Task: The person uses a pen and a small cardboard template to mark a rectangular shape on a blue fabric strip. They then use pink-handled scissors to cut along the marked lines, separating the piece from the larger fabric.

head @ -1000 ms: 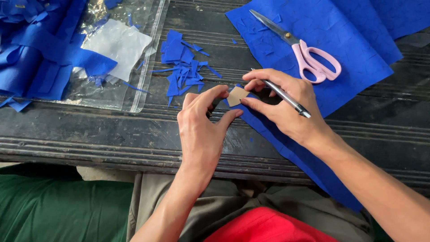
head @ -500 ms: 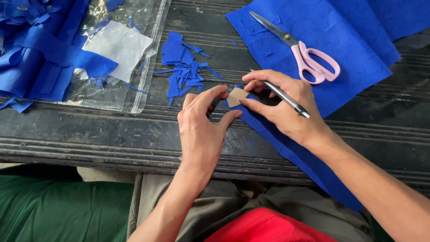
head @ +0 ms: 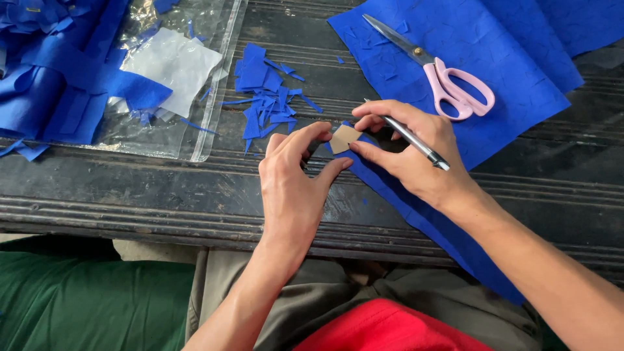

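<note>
Pinning a small tan card template (head: 344, 138) flat on the corner of the blue felt sheet (head: 494, 71), both hands meet at table centre. Left hand (head: 294, 179) pinches its 9 o'clock edge between thumb and forefinger; right hand (head: 416, 153) presses its 3 o'clock edge while gripping a pen (head: 416, 141). Template judged light, thin, fairly stiff, prone to sliding: hold by edges. Wrists low. Pink-handled scissors (head: 442, 75) lie at 1 o'clock, well apart.

Two hands meet over a small tan card on blue felt.
The left hand (head: 292, 188) and right hand (head: 416, 156) pinch the tan card (head: 343, 138) on the blue felt sheet (head: 513, 71); the right also holds a pen (head: 416, 142), pink scissors (head: 448, 81) nearby.
</note>
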